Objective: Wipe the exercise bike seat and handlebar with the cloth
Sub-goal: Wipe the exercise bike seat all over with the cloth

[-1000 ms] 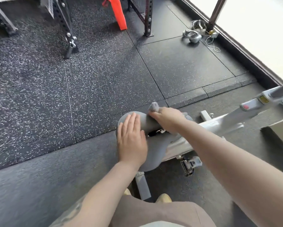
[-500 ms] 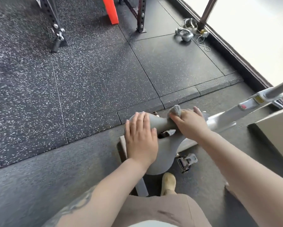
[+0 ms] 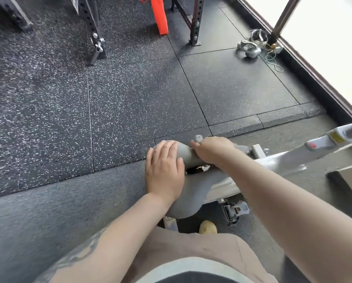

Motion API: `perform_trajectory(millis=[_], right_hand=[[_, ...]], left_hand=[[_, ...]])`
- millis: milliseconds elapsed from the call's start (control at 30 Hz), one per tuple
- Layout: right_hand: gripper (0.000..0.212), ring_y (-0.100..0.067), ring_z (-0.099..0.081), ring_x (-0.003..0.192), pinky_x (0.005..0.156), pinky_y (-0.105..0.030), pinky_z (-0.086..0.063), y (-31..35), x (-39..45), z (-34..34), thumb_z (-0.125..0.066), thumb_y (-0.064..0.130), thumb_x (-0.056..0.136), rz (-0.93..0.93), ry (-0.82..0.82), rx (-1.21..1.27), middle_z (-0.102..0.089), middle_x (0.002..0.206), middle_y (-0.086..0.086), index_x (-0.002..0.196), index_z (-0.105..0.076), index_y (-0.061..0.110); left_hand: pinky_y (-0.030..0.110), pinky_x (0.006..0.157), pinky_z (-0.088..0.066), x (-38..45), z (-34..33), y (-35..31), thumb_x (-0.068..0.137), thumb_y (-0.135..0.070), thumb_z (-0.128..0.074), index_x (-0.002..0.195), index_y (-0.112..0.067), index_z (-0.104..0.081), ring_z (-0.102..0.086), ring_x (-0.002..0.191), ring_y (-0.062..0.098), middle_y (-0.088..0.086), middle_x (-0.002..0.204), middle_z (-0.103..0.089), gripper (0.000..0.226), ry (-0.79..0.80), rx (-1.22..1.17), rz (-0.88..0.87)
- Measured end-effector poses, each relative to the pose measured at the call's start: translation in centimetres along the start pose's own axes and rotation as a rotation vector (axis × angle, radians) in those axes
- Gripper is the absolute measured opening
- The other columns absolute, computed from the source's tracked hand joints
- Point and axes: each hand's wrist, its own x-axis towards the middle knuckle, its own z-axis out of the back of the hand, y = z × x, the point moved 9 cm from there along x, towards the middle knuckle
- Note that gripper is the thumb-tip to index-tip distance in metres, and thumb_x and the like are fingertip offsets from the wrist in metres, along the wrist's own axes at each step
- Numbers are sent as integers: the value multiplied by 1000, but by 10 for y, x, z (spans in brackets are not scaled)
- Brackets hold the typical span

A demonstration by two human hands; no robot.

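The grey exercise bike seat (image 3: 193, 188) sits low in the middle of the head view, its nose pointing right toward the silver frame (image 3: 283, 160). My left hand (image 3: 164, 170) lies flat on the seat's left side, fingers together, holding nothing. My right hand (image 3: 211, 150) presses a bunched grey cloth (image 3: 198, 138) onto the seat's far half; only a tuft of cloth shows above the knuckles. A tear with pale padding (image 3: 201, 168) shows in the seat's middle groove. The handlebar is out of view at the right.
Black speckled rubber tiles cover the floor ahead. A rack upright (image 3: 93, 31), an orange pad (image 3: 159, 17) and another post (image 3: 195, 23) stand at the back. Loose metal clips and cord (image 3: 254, 48) lie by the window sill. A pedal (image 3: 235, 210) hangs below the seat; a box edge (image 3: 348, 178) is at right.
My right hand with the cloth has slid back and forth along the seat's far half. My left hand has stayed flat on the seat. The camera has shifted slightly.
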Motion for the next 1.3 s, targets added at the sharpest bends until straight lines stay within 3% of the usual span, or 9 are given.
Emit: perform_trajectory(millis=[200,400,600,700,833,967,1100,1167,1300], right_hand=[[42,-28,-63,95,88,-37,-37,5,-52,9,-26,42,97,270,-427,94,-70,97,-6,91,-60,19],[41,-33,-53,115,87,-42,-40,-17,13,-5,-18,31,99,132,48,33,-57,127,-14,121,-48,15],[54,-28,-65,86,76,-37,-38,-1,-38,5,-21,50,96,376,-413,60,-71,89,-8,90,-63,16],[59,-31,-63,92,72,-36,-35,-41,-22,8,-20,53,95,321,-261,122,-69,96,-13,91,-64,14],[44,-31,-55,114,77,-37,-34,-9,13,-4,-20,35,99,211,10,19,-59,126,-11,125,-49,16],[36,-26,-63,94,76,-37,-37,-9,-48,5,-26,42,99,410,-460,79,-69,102,-1,103,-58,25],[42,-19,-37,134,112,-36,-26,-69,-80,-9,-33,37,98,616,-579,307,-46,143,3,137,-47,28],[41,-21,-41,129,102,-28,-31,-88,-65,-11,-29,38,99,389,-494,629,-51,136,0,130,-53,25],[41,-27,-64,82,65,-25,-41,-117,-35,-55,-34,42,94,-532,-123,1496,-64,86,-10,100,-61,12]], left_hand=[[39,116,-16,4,0,-5,91,-30,-28,126,-24,-53,-37,131,17,-4,134,-51,43,-65,0,92],[39,116,-17,3,-1,-10,89,-27,-24,128,-22,-51,-37,132,19,-3,134,-51,48,-99,97,93],[40,116,-14,0,1,-9,91,-28,-27,126,-22,-55,-40,132,17,-5,133,-54,45,-135,97,111],[41,116,-14,1,3,-11,91,-25,-29,123,-23,-56,-43,129,18,-5,130,-56,42,-159,123,117],[43,117,-13,0,4,-13,91,-22,-31,124,-23,-55,-42,130,17,-5,132,-55,41,-159,148,144],[40,117,-1,-10,-4,-21,95,-26,-33,136,-23,-45,-24,142,14,-3,149,-39,43,-121,155,254],[42,117,-2,-22,-23,-44,95,-37,-35,141,-28,-38,-13,146,16,-5,155,-28,47,-50,178,242],[44,117,-4,-21,-26,-44,95,-39,-33,142,-31,-34,-11,146,15,-7,156,-24,48,-34,218,253],[46,118,-8,-20,-26,-44,95,-40,-33,142,-32,-32,-11,146,15,-7,156,-23,48,-9,252,257]])
